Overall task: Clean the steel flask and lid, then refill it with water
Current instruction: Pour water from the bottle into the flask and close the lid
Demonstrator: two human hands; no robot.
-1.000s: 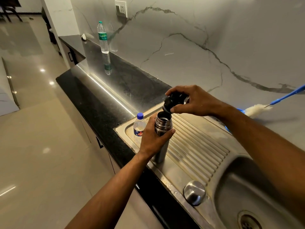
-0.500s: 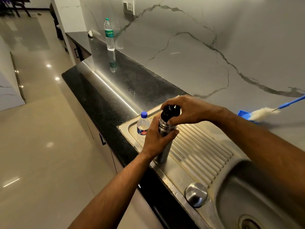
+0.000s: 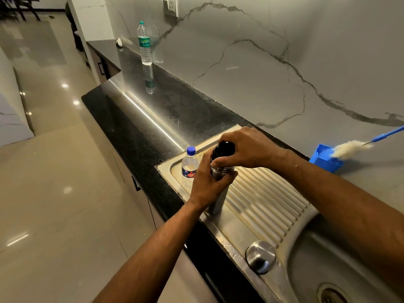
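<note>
While hands grip it, flask (image 3: 218, 193) upright, lid (image 3: 223, 149) topmost, on drainboard (image 3: 262, 204)

This is looking like a kitchen in a home. A long black stone bench (image 3: 140, 136) is running from 6 o'clock up toward 11 o'clock, and a steel sink (image 3: 328, 270) with a ribbed draining board (image 3: 262, 197) is sitting in it at 5 o'clock. A grey marble wall (image 3: 284, 62) with dark veins is standing behind, with a switch plate (image 3: 170, 5) at 12 o'clock. Cupboard doors (image 3: 133, 180) are showing under the bench. A tall water bottle (image 3: 144, 43) is standing at 11 o'clock, and a shiny tiled floor (image 3: 54, 193) is spreading out at 9 o'clock.
</note>
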